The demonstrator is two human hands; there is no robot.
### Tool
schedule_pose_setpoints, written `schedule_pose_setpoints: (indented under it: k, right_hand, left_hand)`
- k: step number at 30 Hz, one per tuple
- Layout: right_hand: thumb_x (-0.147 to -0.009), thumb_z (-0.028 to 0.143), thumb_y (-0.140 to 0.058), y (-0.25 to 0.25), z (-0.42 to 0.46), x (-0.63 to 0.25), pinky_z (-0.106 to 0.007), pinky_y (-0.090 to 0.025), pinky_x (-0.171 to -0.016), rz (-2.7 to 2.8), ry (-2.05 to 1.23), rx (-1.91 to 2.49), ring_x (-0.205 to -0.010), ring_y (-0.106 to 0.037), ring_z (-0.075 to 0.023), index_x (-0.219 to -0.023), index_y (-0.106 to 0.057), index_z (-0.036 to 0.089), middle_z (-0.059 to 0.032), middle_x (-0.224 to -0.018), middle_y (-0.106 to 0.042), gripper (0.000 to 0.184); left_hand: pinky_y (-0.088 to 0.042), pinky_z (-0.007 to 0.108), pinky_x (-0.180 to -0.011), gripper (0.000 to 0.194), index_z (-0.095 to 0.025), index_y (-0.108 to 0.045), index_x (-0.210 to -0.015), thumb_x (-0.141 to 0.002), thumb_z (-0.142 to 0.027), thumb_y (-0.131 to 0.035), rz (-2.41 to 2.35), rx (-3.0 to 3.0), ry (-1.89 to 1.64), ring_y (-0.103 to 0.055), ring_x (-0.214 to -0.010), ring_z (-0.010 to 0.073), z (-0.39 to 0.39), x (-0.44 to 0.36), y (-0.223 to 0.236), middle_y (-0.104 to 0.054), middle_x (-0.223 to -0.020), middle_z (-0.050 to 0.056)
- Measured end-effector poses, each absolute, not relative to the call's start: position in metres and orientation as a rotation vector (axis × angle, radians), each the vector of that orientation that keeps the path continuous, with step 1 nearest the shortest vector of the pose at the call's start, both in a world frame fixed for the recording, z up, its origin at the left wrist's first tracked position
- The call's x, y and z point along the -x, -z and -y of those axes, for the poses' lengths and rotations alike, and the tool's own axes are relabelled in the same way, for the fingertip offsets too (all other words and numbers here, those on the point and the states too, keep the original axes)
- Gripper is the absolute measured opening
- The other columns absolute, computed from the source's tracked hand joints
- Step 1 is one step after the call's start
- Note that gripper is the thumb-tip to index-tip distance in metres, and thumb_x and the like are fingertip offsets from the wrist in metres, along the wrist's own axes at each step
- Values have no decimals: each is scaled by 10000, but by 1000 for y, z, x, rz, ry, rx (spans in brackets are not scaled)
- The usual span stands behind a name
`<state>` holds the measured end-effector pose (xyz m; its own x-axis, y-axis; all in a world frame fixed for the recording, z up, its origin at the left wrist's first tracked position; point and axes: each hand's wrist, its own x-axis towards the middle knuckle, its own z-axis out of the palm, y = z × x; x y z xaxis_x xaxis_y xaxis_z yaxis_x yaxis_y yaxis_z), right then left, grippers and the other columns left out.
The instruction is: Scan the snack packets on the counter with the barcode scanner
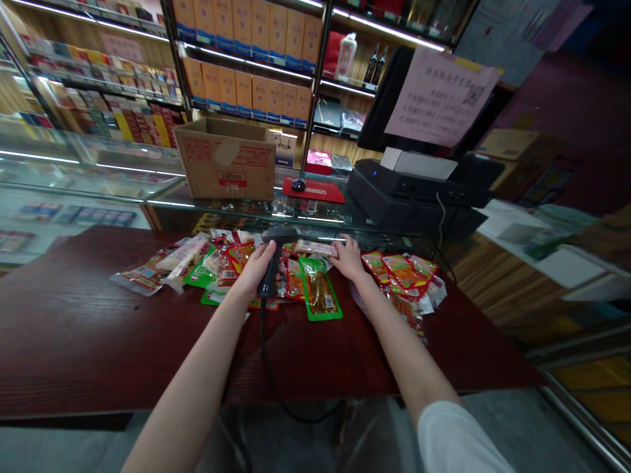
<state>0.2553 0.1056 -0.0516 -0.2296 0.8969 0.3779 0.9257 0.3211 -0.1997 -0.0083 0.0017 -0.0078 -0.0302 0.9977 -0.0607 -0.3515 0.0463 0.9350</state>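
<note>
And here's the left hand [254,270], wrapped round the black scanner [271,276]; the right hand [349,259], apart from it, touches a pale packet [314,248] near the tabletop's [123,335] far edge, grip unclear. Best with wrapper flat, any barcode uncovered, cable [264,335] slack.

Over on the glass display counter, an open cardboard carton [227,161] stands to the left of a flat red mat [315,190]. Further right, a monitor [385,98] with a pink printed notice [442,98] taped to it rises behind a black receipt printer [419,187]. Behind the counter, tall orange-and-blue boxes [251,95] line two shelves, and two dark bottles [375,66] stand just beside a clear bottle [346,57].
</note>
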Motion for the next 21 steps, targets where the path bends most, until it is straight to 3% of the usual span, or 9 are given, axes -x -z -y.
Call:
schedule_pose_setpoints:
  k: [3,6,15,21]
  right_hand:
    - [-816,208,-581,43,-73,-269,-453,-398,-986,2090,145,1514,-1111,-511,-312,-1123,-582,175,-145,-1223,-534,309]
    - [-811,175,-548,40,-44,-281,-410,-437,-937,2013,110,1426,-1047,-545,-289,-1118,-555,177,-125,-1120,-560,307]
    - [-830,209,-547,43,-10,-282,-419,-426,-947,1952,70,1400,-1074,-534,-298,-1115,-542,211,-125,-1125,-575,285]
    - [-870,293,-535,30,-14,-305,-465,-333,-1001,1821,261,1670,-1124,-514,-316,-1129,-573,195,-137,-1149,-604,279]
  left_hand:
    - [-378,196,-367,442,-123,-611,-1047,-877,-530,-585,-961,-903,-1283,-519,-385,105,3,6,5,-613,-570,12]
    - [-347,196,-349,468,-121,-603,-1005,-863,-567,-582,-899,-898,-1164,-496,-373,106,10,-2,1,-581,-537,5]
    - [-368,169,-349,384,-142,-547,-888,-792,-475,-713,-664,-888,-1057,-451,-434,59,25,-27,-1,-578,-675,0]
    - [-373,181,-350,427,-137,-585,-930,-802,-533,-681,-704,-859,-1078,-480,-419,90,16,-24,12,-535,-572,-16]
